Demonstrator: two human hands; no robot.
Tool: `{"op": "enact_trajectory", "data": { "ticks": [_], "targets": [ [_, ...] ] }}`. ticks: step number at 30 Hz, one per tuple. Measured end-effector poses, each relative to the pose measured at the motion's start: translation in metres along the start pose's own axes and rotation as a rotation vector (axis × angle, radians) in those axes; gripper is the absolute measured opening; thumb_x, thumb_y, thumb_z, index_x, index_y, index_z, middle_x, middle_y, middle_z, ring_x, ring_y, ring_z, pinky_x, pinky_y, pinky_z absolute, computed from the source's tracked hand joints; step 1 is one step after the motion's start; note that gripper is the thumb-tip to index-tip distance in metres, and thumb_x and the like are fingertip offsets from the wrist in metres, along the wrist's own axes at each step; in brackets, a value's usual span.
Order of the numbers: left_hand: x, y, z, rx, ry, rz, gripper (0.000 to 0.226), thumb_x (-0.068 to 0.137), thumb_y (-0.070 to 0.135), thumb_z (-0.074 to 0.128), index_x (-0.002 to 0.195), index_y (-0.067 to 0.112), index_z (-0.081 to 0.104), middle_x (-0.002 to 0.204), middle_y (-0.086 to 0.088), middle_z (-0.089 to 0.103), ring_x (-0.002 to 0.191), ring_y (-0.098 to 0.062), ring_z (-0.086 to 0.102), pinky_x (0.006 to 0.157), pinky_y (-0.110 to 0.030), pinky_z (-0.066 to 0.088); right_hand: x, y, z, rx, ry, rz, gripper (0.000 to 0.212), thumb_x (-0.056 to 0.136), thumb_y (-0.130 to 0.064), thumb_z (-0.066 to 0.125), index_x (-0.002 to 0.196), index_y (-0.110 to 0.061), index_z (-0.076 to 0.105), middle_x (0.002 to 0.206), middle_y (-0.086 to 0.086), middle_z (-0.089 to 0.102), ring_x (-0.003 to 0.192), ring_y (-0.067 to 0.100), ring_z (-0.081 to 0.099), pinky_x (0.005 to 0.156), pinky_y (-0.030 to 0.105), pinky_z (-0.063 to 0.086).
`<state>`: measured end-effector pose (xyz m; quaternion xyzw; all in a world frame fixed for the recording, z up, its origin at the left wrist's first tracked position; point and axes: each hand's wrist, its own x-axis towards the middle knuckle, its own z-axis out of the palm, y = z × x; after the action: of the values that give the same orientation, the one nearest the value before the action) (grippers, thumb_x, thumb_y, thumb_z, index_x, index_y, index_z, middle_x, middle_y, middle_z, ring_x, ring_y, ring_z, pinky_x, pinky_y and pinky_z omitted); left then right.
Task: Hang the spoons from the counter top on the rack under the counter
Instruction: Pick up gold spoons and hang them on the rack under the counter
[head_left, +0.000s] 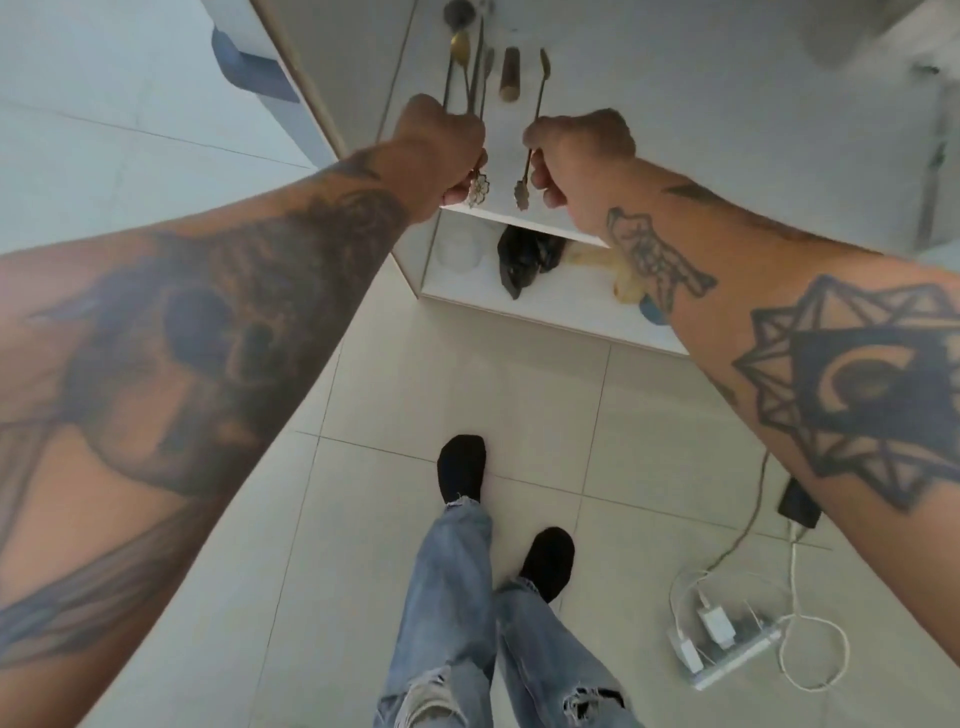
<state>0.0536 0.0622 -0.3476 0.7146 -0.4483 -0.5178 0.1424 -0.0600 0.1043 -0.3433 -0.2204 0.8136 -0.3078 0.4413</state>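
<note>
My left hand (441, 150) is shut on a bundle of several thin metal spoons (467, 73), bowls pointing away over the white counter top (675, 130), ornate handle ends sticking out below my fist. My right hand (576, 161) grips a single spoon (537, 98) by the lower part of its stem, its decorated end showing under my fingers. Both hands hover above the counter's front edge. The rack under the counter is not visible.
A short brown cylinder (510, 73) lies on the counter between the spoons. Below, an open white shelf (519, 312) holds a black bag (524, 257) and a yellowish object. On the tiled floor at right lie a power strip (722, 649) with chargers and cables.
</note>
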Motion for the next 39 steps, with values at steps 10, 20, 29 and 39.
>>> {"op": "enact_trajectory", "data": {
  "ticks": [10, 20, 29, 39],
  "targets": [
    [0.063, -0.001, 0.01, 0.104, 0.105, 0.111, 0.033, 0.094, 0.026, 0.063, 0.121, 0.006, 0.066, 0.115, -0.009, 0.073, 0.098, -0.022, 0.072, 0.054, -0.025, 0.057, 0.054, 0.004, 0.017, 0.014, 0.078, 0.059, 0.014, 0.087, -0.012, 0.062, 0.079, -0.003, 0.068, 0.058, 0.007, 0.063, 0.042, 0.015, 0.056, 0.032, 0.014, 0.037],
    [0.079, 0.004, 0.017, 0.155, 0.198, 0.156, 0.042, 0.085, 0.03, 0.077, 0.116, 0.004, 0.066, 0.108, -0.004, 0.074, 0.096, -0.017, 0.073, 0.08, -0.025, 0.061, 0.072, -0.008, 0.025, -0.096, 0.062, 0.036, 0.024, 0.085, -0.018, 0.061, 0.095, -0.002, 0.076, 0.082, 0.01, 0.077, 0.079, 0.026, 0.076, 0.076, 0.034, 0.061],
    [0.064, 0.005, 0.008, 0.331, 0.209, 0.156, 0.044, 0.086, 0.039, 0.073, 0.116, 0.007, 0.069, 0.11, -0.006, 0.076, 0.101, -0.018, 0.074, 0.091, -0.029, 0.06, 0.049, -0.016, 0.009, -0.129, 0.073, 0.015, 0.017, 0.088, -0.017, 0.061, 0.079, -0.006, 0.071, 0.094, 0.01, 0.079, 0.092, 0.024, 0.076, 0.086, 0.04, 0.062],
    [-0.092, 0.032, -0.028, 0.096, 0.115, 0.066, 0.028, 0.09, 0.017, 0.061, 0.104, -0.004, 0.072, 0.107, -0.022, 0.075, 0.102, -0.037, 0.073, 0.088, -0.046, 0.061, -0.082, -0.044, -0.051, -0.117, 0.002, -0.031, 0.03, 0.09, -0.023, 0.052, 0.073, -0.005, 0.068, 0.097, 0.016, 0.077, 0.096, 0.035, 0.073, 0.091, 0.048, 0.057]
  ]
}}
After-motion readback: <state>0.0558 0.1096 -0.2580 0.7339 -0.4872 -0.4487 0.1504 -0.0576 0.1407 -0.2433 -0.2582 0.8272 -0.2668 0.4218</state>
